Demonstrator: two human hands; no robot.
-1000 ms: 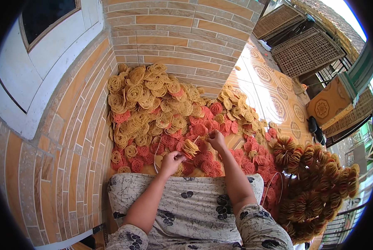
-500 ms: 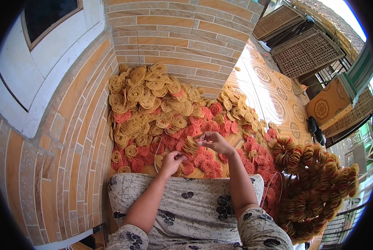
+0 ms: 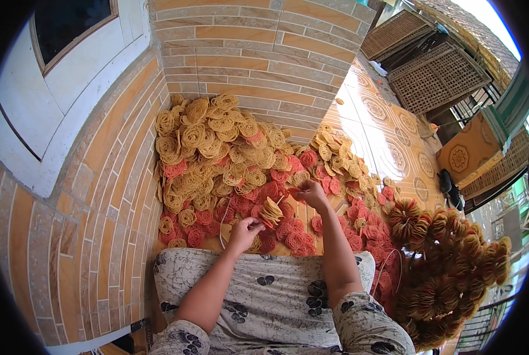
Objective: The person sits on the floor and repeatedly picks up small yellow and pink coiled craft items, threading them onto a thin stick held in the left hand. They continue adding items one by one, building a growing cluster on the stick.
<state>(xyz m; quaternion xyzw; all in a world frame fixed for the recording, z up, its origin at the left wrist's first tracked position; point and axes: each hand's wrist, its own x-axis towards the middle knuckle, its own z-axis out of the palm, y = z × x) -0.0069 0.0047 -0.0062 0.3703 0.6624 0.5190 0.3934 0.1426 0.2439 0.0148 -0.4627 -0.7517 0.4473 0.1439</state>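
My left hand (image 3: 245, 234) is closed in a pinch at the near left side of a small stack of lacy, coiled noodle-like discs (image 3: 271, 212), mostly yellow with some red. My right hand (image 3: 309, 194) is closed a little beyond and to the right of that stack. Its fingertips pinch what looks like a thin strand running down to the stack; the fine detail is too small to make out. Below and beyond both hands lie heaped yellow discs (image 3: 193, 133) and red discs (image 3: 300, 239).
At my right hangs or stands a big cluster of strung disc bundles (image 3: 442, 278). A white cord loop (image 3: 222, 228) shows among the discs. Brick-patterned walls (image 3: 247, 65) close in the left and far sides. Woven racks (image 3: 439, 77) lean beyond the tiled floor (image 3: 389, 142).
My right hand has drawn away from the stack, to the right and slightly outward. The stack now fans apart more, while my left hand stays nearly in place.
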